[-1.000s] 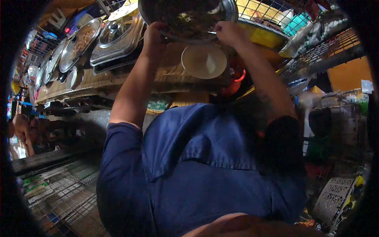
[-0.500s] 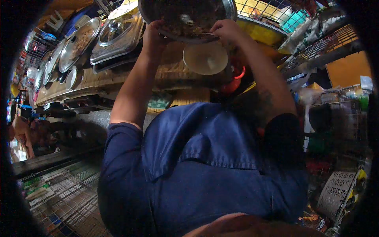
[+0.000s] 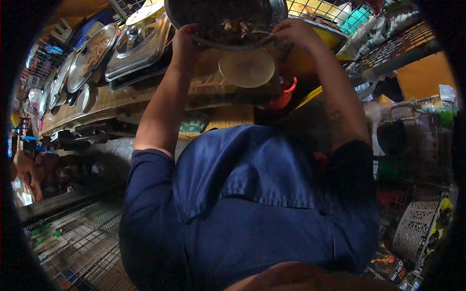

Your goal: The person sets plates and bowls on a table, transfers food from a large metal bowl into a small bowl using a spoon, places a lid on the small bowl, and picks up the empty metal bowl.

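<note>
A large round metal pan (image 3: 282, 10) of dark food with a few pale pieces in it is at the top of the view, cut off by the upper edge. My left hand (image 3: 186, 40) is closed on the near left part of its rim. At the right side of the rim, my right hand (image 3: 295, 33) has its fingers pinched around what looks like a thin metal utensil, whose far end is lost in the food. Below the pan, a pale bowl (image 3: 246, 69) stands on the brown-covered counter (image 3: 199, 92); the pan hides none of its near side.
Along the counter to the left are a metal tray with a lidded dish (image 3: 138, 53), a round platter of food (image 3: 93, 58) and a small white cup (image 3: 83, 99). A red object (image 3: 286, 94) is right of the bowl. Wire racks (image 3: 388, 53) flank the right.
My right hand has moved right, toward the pan's rim. Pale pieces now show in the food. The whole scene has shifted slightly left and the pan sits a little higher.
</note>
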A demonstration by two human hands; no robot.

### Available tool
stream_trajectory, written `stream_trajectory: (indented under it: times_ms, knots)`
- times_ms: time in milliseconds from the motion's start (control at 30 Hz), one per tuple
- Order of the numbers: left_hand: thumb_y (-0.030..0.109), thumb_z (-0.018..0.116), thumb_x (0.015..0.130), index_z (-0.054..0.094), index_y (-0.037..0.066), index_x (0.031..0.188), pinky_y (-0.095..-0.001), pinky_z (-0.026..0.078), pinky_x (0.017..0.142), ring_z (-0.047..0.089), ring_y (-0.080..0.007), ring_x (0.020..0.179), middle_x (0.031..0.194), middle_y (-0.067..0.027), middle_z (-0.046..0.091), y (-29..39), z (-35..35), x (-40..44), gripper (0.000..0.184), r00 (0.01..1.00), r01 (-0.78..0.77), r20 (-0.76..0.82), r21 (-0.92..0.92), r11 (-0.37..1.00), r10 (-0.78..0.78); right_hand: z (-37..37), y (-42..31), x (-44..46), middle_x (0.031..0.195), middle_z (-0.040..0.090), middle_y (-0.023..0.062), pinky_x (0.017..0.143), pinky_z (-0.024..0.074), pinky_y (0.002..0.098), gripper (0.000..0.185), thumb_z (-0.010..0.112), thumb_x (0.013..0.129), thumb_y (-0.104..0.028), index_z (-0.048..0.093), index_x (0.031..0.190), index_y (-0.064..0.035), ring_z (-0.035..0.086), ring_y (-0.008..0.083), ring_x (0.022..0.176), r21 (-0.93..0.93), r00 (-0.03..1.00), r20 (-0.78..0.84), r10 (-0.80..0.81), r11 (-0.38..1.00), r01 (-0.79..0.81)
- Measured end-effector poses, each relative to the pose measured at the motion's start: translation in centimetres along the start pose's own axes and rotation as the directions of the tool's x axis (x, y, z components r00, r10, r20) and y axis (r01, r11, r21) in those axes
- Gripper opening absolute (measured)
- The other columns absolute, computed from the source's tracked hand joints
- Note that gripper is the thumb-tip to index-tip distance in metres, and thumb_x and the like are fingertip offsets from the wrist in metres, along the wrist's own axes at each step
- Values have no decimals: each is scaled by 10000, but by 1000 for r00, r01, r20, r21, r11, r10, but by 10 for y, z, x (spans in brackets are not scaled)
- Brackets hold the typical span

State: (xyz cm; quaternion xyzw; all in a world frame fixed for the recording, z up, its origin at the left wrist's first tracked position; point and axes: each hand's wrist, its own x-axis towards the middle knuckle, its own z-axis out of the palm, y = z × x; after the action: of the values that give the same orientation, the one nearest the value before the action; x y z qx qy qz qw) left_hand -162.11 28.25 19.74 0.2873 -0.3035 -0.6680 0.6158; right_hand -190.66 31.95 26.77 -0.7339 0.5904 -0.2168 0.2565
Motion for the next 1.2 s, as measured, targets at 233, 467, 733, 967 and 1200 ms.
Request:
stream_trajectory:
  times_ms: [233, 467, 733, 967, 1200]
  knots:
    - [149, 418, 713, 455, 69, 868, -439, 443, 568, 489, -229, 716, 801, -91, 483, 8, 22, -16, 178, 997, 70, -29, -67, 995, -72, -17, -8, -28, 707, 572, 31, 552, 415, 233, 194, 567, 668, -145, 593, 842, -62, 517, 98, 608, -196, 992, -45, -114, 975, 103]
    - [171, 418, 710, 450, 83, 863, -373, 463, 534, 503, -201, 633, 746, -69, 501, -13, -19, 30, 180, 998, 13, 69, -45, 999, -10, -21, -11, -59, 744, 588, 46, 580, 415, 249, 175, 570, 657, -133, 586, 811, -52, 527, 109, 655, -116, 993, 120, -12, 993, 26]
    - [148, 446, 691, 439, 91, 878, -367, 467, 486, 499, -193, 598, 689, -46, 487, -12, -21, 26, 195, 998, 47, 31, -16, 999, -47, 10, -9, -73, 772, 583, 78, 631, 421, 293, 148, 543, 677, -127, 580, 797, -50, 553, 198, 716, -315, 989, 142, -36, 946, 79]
    - [144, 461, 681, 441, 104, 873, -429, 476, 545, 525, -242, 680, 807, -88, 497, 4, -2, 1, 197, 995, 36, -95, 109, 993, -25, 8, -53, -96, 719, 561, 71, 647, 427, 338, 146, 518, 632, -111, 580, 761, -84, 535, 241, 715, -845, 895, 63, -443, 453, 284]
    - [161, 471, 687, 454, 38, 938, -405, 452, 657, 518, -283, 714, 833, -110, 519, 12, 14, -18, 280, 997, -75, 35, 37, 997, 73, -17, -36, -72, 714, 553, 77, 617, 426, 331, 202, 495, 698, -142, 575, 884, -128, 528, 242, 673, -542, 922, -256, -290, 833, 112]
